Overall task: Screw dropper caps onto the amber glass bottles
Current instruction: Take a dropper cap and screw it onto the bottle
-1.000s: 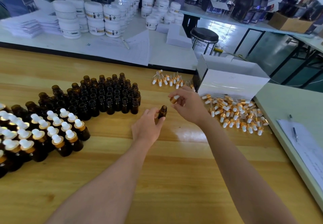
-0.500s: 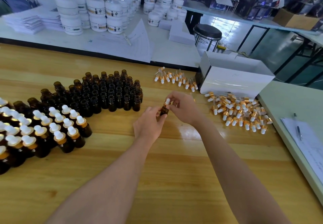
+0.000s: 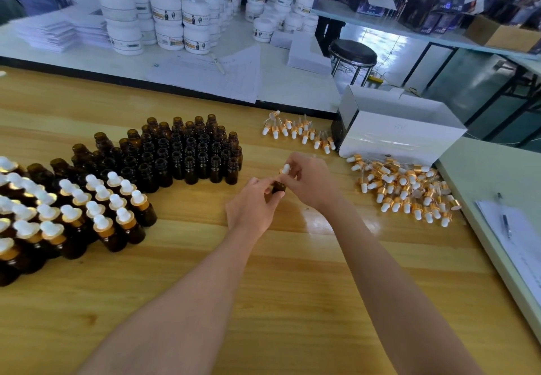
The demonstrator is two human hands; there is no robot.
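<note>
My left hand (image 3: 253, 206) grips a small amber glass bottle (image 3: 278, 186) above the wooden table (image 3: 263, 301). My right hand (image 3: 310, 182) pinches a dropper cap (image 3: 285, 168), white bulb up, sitting on the bottle's neck. Several uncapped amber bottles (image 3: 187, 155) stand in rows to the left of the hands. Several capped bottles (image 3: 73, 213) with white bulbs and gold collars cluster at the far left. A heap of loose dropper caps (image 3: 407, 190) lies to the right, and a smaller row of caps (image 3: 298, 131) lies beyond the hands.
A white cardboard box (image 3: 401, 137) stands behind the cap heap. On the grey table at the right lie papers and a pen (image 3: 505, 218). White jars (image 3: 164, 20) and paper stacks fill the far table; a black stool (image 3: 352, 52) stands beyond.
My right hand brought the dropper cap from above down onto the bottle held by my left hand. Both hands now meet at the bottle's neck.
</note>
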